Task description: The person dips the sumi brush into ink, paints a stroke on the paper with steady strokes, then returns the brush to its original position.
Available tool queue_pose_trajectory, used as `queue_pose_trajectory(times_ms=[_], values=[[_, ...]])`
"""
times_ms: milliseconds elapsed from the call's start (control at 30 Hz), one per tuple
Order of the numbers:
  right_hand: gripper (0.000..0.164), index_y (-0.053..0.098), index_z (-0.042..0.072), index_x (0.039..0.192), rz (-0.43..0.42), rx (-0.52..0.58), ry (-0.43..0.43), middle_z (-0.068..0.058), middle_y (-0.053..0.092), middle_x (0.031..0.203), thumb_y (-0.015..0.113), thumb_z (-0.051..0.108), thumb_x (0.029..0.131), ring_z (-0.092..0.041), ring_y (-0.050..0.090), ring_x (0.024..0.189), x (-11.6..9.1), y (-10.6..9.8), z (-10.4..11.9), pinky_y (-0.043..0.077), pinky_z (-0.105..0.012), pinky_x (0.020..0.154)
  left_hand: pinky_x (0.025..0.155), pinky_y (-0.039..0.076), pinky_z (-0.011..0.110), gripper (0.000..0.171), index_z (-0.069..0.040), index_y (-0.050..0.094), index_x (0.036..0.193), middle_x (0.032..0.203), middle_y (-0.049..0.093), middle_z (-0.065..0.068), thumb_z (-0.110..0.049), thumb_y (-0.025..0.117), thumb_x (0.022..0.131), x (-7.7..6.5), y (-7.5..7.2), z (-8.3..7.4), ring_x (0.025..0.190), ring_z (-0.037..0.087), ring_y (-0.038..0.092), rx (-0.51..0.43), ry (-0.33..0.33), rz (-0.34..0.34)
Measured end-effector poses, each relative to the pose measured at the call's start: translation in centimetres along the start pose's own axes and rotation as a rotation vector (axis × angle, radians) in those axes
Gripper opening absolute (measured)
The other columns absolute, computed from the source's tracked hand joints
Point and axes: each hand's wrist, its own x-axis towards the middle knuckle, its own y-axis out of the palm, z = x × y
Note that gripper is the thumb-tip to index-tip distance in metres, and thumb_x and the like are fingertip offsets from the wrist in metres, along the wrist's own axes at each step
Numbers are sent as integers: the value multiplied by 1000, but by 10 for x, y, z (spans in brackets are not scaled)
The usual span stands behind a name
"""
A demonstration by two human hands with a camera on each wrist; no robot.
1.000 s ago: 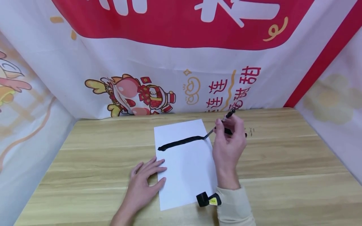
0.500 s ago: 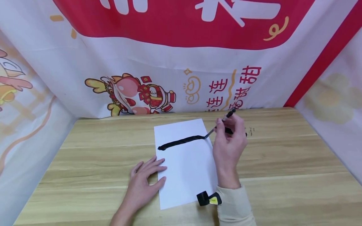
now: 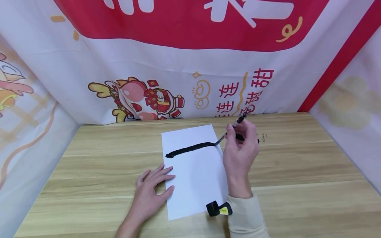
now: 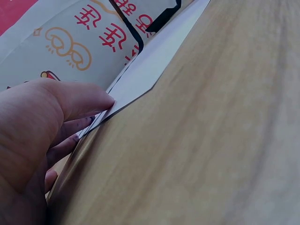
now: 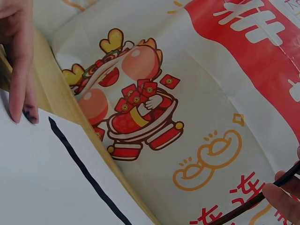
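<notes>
A sheet of white paper (image 3: 196,185) lies on the wooden table, with a thick black stroke (image 3: 190,149) slanting across its upper part. The right hand (image 3: 240,153) pinches a slim dark brush (image 3: 235,127) by its shaft. The brush's tip meets the stroke's right end at the paper's edge. A black piece (image 3: 239,137) shows behind the curled fingers. Spread and fairly straight, the left hand (image 3: 151,195) rests at the paper's left edge, fingertips on the sheet. In the left wrist view its thumb (image 4: 89,99) presses the paper's edge. Dark smudges mark its fingertips.
Small dark marks (image 3: 264,137) show on the wooden table (image 3: 297,172) right of the right hand. A printed cloth (image 3: 166,62) hangs behind the table and along both sides. A black camera (image 3: 213,209) on the right wrist overlaps the paper's lower right corner.
</notes>
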Motion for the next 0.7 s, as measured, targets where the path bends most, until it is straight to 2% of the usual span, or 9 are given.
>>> queue_pose_trajectory(times_ms=[233, 700], values=[[21, 65, -3, 118, -20, 23, -1, -14, 72, 103, 72, 8, 103, -7, 69, 84, 1, -1, -2, 60, -17, 70, 127, 20, 63, 35, -27, 81, 117, 145, 71, -7, -14, 88, 85, -1, 0, 0, 150, 31, 56, 4, 7, -6], [20, 66, -1, 119, -21, 18, 2, -12, 72, 104, 71, 11, 104, -8, 69, 84, 3, -3, 0, 59, -15, 71, 126, 20, 63, 33, -25, 81, 116, 145, 72, -5, -13, 87, 86, 0, 0, 0, 149, 32, 56, -3, 19, -11]])
